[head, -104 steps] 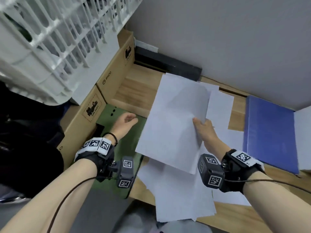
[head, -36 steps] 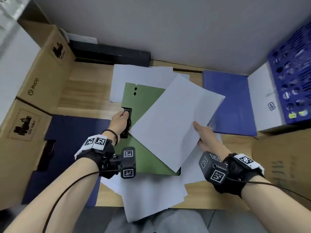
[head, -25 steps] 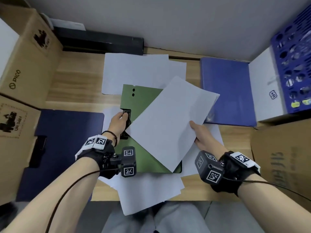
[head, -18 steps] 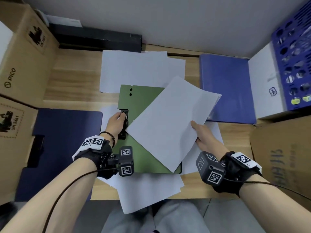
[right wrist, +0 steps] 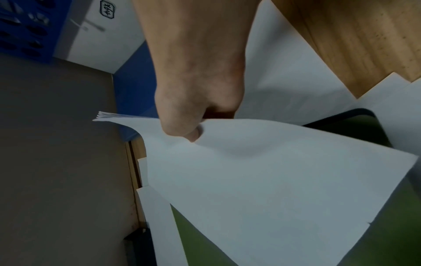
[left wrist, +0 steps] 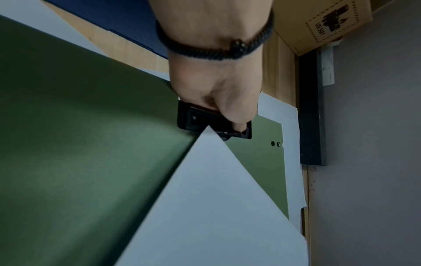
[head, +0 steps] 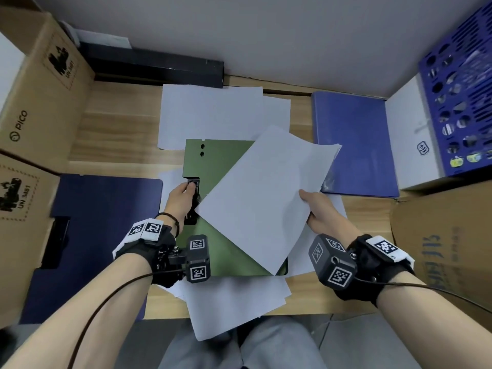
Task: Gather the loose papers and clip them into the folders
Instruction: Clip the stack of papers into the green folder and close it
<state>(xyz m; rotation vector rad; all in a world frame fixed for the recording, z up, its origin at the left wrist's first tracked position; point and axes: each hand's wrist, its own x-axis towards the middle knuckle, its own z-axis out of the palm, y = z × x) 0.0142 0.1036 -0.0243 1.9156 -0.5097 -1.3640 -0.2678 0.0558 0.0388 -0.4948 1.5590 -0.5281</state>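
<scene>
A green folder (head: 213,166) lies in the middle of the desk on top of loose white papers (head: 207,115). Its black clip (head: 192,203) sits on the left edge. My left hand (head: 183,193) curls its fingers round the clip (left wrist: 214,124). My right hand (head: 314,206) pinches a thin stack of white sheets (head: 266,193) at its right edge, thumb on top (right wrist: 193,133). The stack is held tilted over the folder (right wrist: 205,248), one corner reaching the clip (left wrist: 209,129).
A dark blue clipboard folder (head: 101,235) lies at the left, a lighter blue folder (head: 354,145) at the right. Cardboard boxes (head: 40,91) stand on both sides, a blue perforated basket (head: 458,102) at the far right. More sheets (head: 234,310) overhang the desk's front edge.
Almost three seconds ago the green folder lay at the desk's left edge under my left hand; now it lies in the middle. Over the last second both hands hold as before.
</scene>
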